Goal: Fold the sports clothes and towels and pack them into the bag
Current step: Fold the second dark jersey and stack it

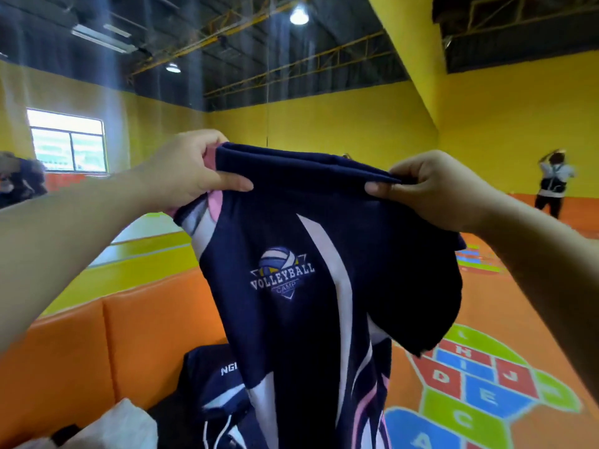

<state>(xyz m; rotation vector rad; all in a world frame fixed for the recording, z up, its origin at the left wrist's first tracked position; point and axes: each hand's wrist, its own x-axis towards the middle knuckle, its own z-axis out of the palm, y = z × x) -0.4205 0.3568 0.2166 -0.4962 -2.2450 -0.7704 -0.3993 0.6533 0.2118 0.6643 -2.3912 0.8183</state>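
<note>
A navy volleyball jersey (301, 286) with white and pink stripes and a "Volleyball Camp" logo hangs in the air in front of me. My left hand (191, 170) pinches its upper left corner, thumb over the front. My right hand (431, 186) pinches the upper right corner. Its lower part drapes down over another navy garment (210, 377) lying below. White cloth (120, 429) lies at the bottom left. No bag can be made out.
An orange padded bench (97, 345) runs along the left. The floor to the right is orange with a coloured letter hopscotch (466, 396). A person (551, 186) stands far right by the yellow wall; someone else (19, 179) sits far left.
</note>
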